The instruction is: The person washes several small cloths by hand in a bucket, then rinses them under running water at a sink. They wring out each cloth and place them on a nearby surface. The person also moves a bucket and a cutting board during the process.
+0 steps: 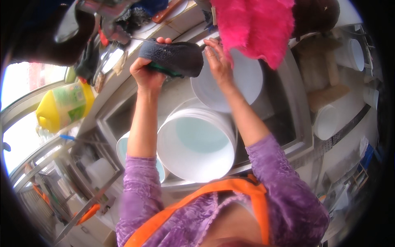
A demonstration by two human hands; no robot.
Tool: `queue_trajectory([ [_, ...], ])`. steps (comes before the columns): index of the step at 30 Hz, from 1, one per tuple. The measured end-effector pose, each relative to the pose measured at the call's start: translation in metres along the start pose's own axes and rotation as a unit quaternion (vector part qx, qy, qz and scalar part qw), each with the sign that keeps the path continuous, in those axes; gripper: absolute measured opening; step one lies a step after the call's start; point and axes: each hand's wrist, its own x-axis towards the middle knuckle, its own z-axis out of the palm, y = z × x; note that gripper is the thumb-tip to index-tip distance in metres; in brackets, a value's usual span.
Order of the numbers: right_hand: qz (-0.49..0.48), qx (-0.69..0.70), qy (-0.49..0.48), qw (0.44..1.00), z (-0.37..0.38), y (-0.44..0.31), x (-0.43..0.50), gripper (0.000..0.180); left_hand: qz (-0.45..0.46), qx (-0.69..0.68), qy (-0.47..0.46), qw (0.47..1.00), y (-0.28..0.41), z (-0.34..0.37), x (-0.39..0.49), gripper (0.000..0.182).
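My left hand (149,72) grips a dark grey, curved object (176,57) with a green part below; its exact kind is unclear. Beside the object's far end, my right hand (219,63) is raised with its fingers apart, close to a bright pink fluffy cloth (253,27) hanging from above. A metal faucet (115,29) reaches in near the top left of the held object. Below my forearms, a large white bucket (197,160) holds pale, clear liquid. Another white round container (243,89) sits behind it, partly hidden by my right arm.
The containers are in a metal-rimmed sink (304,129). A yellow plastic jug (64,106) lies in view by the window at left, near cutlery (108,60) on the ledge. A metal rack (89,194) is at lower left. More white buckets (327,122) stand at right.
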Motion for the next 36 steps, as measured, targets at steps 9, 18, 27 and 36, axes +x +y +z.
queue_trajectory([
  [9,0.240,0.490,-0.201,0.814,0.003,-0.032,0.012,0.070,-0.039,0.009,0.194,0.980,-0.045,0.012,0.029,0.039],
  [18,0.300,0.402,-0.265,0.823,-0.001,-0.057,-0.014,0.046,-0.082,0.522,0.188,0.828,-0.046,0.005,0.022,0.056],
  [27,0.458,0.757,-0.246,0.395,0.011,-0.073,-0.025,0.042,-0.123,-0.029,-0.029,0.992,-0.057,0.012,0.015,0.062],
  [36,0.378,0.361,-0.219,0.824,0.004,-0.056,-0.011,0.026,-0.073,0.379,0.054,0.921,-0.041,0.004,0.044,0.027],
])
